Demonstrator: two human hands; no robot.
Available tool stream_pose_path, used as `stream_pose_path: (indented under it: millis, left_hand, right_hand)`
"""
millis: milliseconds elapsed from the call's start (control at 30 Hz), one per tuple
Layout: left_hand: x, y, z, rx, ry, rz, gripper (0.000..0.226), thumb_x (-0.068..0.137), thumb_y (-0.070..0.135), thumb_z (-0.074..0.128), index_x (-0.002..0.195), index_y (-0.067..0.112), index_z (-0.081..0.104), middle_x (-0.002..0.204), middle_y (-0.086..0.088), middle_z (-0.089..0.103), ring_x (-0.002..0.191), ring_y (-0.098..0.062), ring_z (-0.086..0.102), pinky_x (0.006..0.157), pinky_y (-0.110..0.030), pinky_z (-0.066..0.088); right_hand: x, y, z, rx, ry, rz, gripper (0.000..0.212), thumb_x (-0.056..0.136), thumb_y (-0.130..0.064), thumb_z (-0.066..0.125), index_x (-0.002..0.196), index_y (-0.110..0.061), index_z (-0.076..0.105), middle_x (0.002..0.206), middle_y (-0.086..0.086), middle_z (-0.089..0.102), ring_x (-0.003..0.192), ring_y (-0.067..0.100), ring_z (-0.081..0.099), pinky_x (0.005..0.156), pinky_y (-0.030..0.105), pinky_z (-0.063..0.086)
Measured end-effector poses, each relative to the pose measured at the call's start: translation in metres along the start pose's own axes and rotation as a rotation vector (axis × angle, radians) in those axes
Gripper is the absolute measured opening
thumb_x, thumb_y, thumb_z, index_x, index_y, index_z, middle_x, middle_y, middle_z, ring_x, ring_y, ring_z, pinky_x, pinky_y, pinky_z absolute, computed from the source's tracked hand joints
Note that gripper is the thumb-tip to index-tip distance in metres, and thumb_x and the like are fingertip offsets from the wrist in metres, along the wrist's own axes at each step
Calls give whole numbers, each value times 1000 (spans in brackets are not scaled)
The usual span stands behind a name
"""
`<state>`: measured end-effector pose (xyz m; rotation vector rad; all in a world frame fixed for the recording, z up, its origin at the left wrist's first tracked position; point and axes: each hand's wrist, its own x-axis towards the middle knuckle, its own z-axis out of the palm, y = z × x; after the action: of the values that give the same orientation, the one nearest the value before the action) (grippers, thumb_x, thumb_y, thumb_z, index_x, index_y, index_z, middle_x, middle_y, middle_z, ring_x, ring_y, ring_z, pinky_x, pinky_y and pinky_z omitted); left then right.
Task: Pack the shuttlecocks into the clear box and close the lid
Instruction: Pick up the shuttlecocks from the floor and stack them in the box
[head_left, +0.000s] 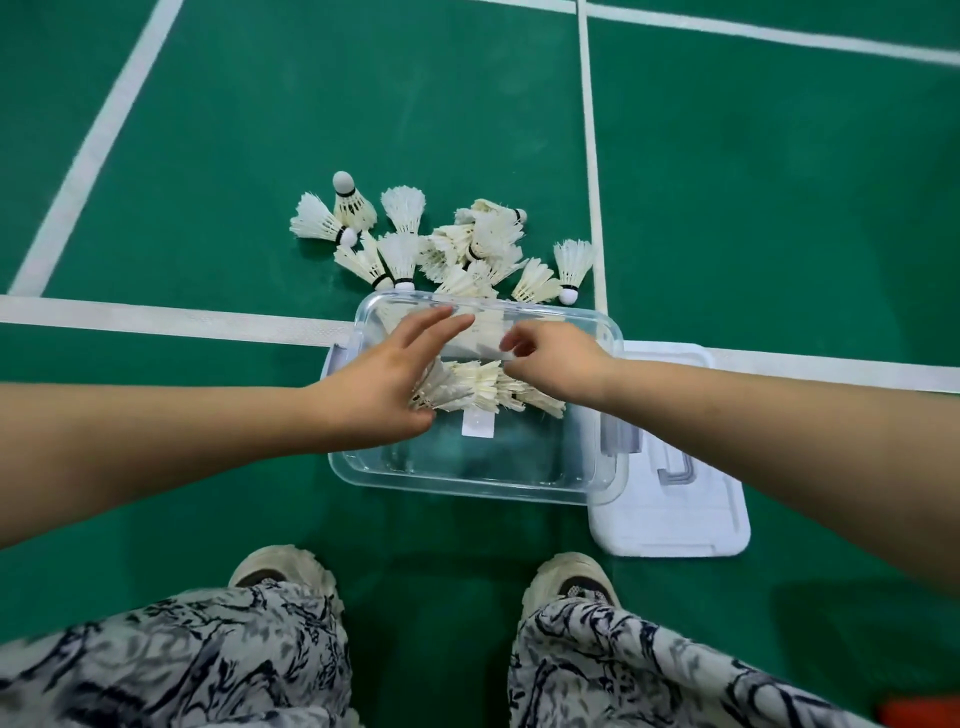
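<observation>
Green badminton court flooring (779, 208) crossed by white lines (156, 314) lay under your work area. Your left hand (384, 374) was over the left part of the clear box (467, 483), fingers straight and slightly spread, thumb low, with its palm side against the packed shuttlecocks (478, 384). Your right hand (556, 358) was just beside it, over the same cluster, fingers loosely curled. Blur hid the fingertips, so it could not be told whether they pinched a feather.

The packed shuttlecocks lay directly beneath and between both hands, in the far half of the box. The near half, toward your wrists, showed only a white label (478, 423).

A loose pile of shuttlecocks (467, 244) lay on the floor beyond your fingertips, just past the box's far rim. One of them stood upright with its cork up.

The white lid (675, 530) lay flat on the floor under your right forearm, touching the box's right side.
</observation>
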<state>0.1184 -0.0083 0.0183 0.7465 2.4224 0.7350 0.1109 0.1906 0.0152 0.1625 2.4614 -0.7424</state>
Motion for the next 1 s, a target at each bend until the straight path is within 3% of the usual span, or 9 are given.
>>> stream_pose_path:
  millis: [133,200,333,467,533,633,767,867,1000]
  left_hand:
    - [-5,3,-1,14,-31,20,96,76,4,57,142,42,-1,155,15,-5,133,-11,30,81,-17,34]
    - [-7,4,0,21,-33,27,95,76,4,57,142,41,-2,155,13,-8,137,-10,23,83,-11,28]
    - [-5,10,3,9,-65,92,94,77,-1,55,131,45,-7,156,2,-8,141,-15,19,97,-19,35]
    - [4,10,4,38,-82,114,96,77,6,62,131,49,-6,156,2,-9,115,-21,50,71,-10,41]
    - [9,6,1,46,-62,85,102,76,15,70,136,47,-7,156,4,-7,123,-22,46,87,-18,40]
    - [13,-1,-4,-1,-74,69,101,73,24,76,141,42,4,155,2,8,138,-15,25,106,-23,26]
    - [10,-11,-7,48,-62,66,68,81,21,67,139,29,32,139,1,42,123,-14,44,100,-22,31]
    - [9,-19,-7,56,-16,67,53,84,17,63,133,25,44,127,-1,53,106,-10,50,92,-20,34]
    - [9,-29,-10,42,11,86,43,86,18,61,127,23,50,120,1,57,96,-2,44,86,-18,35]
  right_hand:
    - [-25,-25,6,384,-137,-126,23,78,-1,55,83,-22,63,91,-1,64,89,14,57,86,28,46]
    - [-34,-30,16,450,-235,-142,17,74,-4,60,72,-21,59,78,-1,60,77,13,52,75,28,44]
    - [-39,-30,35,270,-168,-199,13,83,-21,64,74,-13,59,68,1,54,67,15,47,63,30,36]
    - [-33,-20,34,164,-40,-142,22,86,-24,59,63,-22,58,70,1,63,75,22,59,71,32,45]
    - [-26,-13,34,106,-88,-73,30,85,-26,60,56,-24,54,62,-2,58,67,19,55,64,29,43]
    - [-17,-6,41,-5,-253,3,18,88,-24,59,81,-12,70,72,8,63,63,18,54,68,29,45]
    - [-11,-6,59,-37,-403,37,31,94,-20,51,113,0,64,98,16,66,73,22,60,67,29,48]
    - [-4,-10,72,42,-497,81,31,95,-13,46,120,-1,58,77,1,55,61,6,48,60,18,43]
    - [8,-12,88,-39,-565,17,21,91,-3,47,106,3,60,95,13,59,87,26,53,74,30,39]
